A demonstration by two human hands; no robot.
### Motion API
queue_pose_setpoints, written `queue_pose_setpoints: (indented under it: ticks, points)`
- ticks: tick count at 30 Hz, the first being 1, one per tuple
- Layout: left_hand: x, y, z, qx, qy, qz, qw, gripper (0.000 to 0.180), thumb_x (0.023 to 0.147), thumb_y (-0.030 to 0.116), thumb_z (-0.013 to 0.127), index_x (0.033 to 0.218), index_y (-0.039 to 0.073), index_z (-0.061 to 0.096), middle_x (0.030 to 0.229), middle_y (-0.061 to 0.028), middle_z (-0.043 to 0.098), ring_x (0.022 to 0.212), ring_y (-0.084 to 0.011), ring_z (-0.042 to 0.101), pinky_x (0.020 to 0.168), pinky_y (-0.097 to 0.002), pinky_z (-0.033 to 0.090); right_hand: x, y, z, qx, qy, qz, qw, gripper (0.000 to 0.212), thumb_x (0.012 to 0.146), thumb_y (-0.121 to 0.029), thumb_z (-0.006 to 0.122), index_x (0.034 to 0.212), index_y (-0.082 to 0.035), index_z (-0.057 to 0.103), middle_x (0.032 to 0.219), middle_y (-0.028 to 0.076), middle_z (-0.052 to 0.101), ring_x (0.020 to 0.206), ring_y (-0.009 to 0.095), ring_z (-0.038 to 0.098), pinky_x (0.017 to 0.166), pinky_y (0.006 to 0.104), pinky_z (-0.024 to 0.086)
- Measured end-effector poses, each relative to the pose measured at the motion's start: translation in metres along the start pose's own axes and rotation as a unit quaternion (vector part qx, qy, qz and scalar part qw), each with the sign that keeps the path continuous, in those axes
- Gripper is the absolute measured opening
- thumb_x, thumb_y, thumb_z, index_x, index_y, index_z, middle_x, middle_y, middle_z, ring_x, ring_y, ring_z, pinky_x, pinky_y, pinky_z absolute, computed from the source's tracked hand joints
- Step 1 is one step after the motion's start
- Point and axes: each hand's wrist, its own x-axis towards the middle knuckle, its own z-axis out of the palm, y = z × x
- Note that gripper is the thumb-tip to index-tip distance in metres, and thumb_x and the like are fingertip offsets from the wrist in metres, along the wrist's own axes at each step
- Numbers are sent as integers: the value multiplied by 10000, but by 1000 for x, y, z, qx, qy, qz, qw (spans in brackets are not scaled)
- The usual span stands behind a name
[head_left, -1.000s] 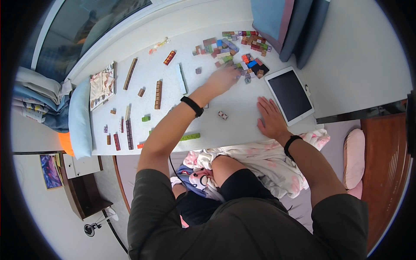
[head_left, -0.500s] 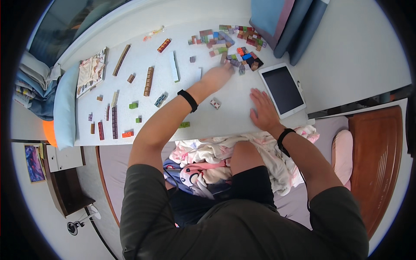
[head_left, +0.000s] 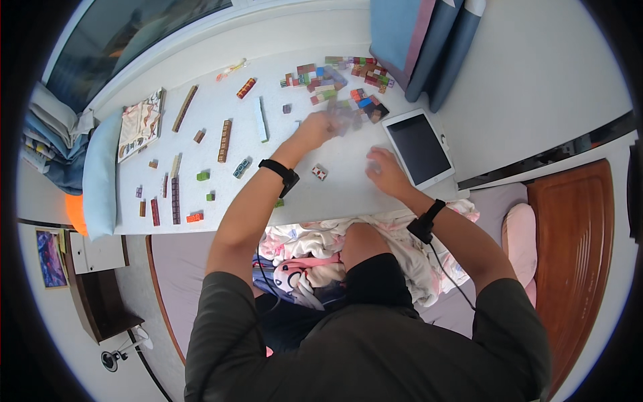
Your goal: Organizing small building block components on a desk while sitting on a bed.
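Observation:
My left hand [head_left: 317, 128] reaches over the table to the near side of a pile of small coloured blocks [head_left: 313, 79]. Its fingertips blur into a greyish smear beside the blocks, so I cannot make out what, if anything, they hold. My right hand [head_left: 387, 173] is near the left edge of a white tablet [head_left: 419, 147] with a dark screen. Its fingers are loosely bent, the thumb stands apart, and nothing shows in it. Between the hands and nearer me lies a small patterned block [head_left: 319, 173]. A lone grey-purple block [head_left: 287, 108] sits left of the pile.
Block rows are spread leftward: a long brown one [head_left: 225, 141], a pale blue one [head_left: 260, 119], a dark red one [head_left: 175, 201]. Green blocks [head_left: 203, 176] and an orange-red one [head_left: 195, 218] lie nearer. A picture book [head_left: 140, 124], blue cushion [head_left: 102, 171] and curtain [head_left: 418, 53] flank the table.
My left hand has drawn back left and slightly nearer me from the pile. The right hand, flat before, has shifted left with its fingers now bent. The whole view has shifted slightly.

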Motion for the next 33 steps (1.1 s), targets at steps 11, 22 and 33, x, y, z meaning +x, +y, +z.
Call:
queue_pose_setpoints:
  ticks: [11,22,33]
  points:
    - [-153,123,-43,-416,135,-114,892,362,887,-38,795,1227,33,693,1046,-53,751,966,-105,689,834,-266,555,38,-192,-42,419,-100,93,898,393,987,-32,706,1372,-35,626,1338,114,658,1067,175,705,842,294,589]
    - [-269,228,-52,-118,322,-10,939,296,830,2,860,1090,-9,721,1119,-97,732,898,-151,678,931,-318,588,-33,-293,-50,374,1,-109,921,306,946,79,685,1239,-7,675,1267,99,665,1094,178,708,952,309,587]
    - [-323,245,-20,-204,353,-30,913,338,847,31,867,1165,0,756,1055,-66,706,825,-112,638,779,-251,551,-81,-337,-52,365,-26,-121,923,280,947,72,678,1222,20,699,1281,124,655,1156,205,684,972,327,589]
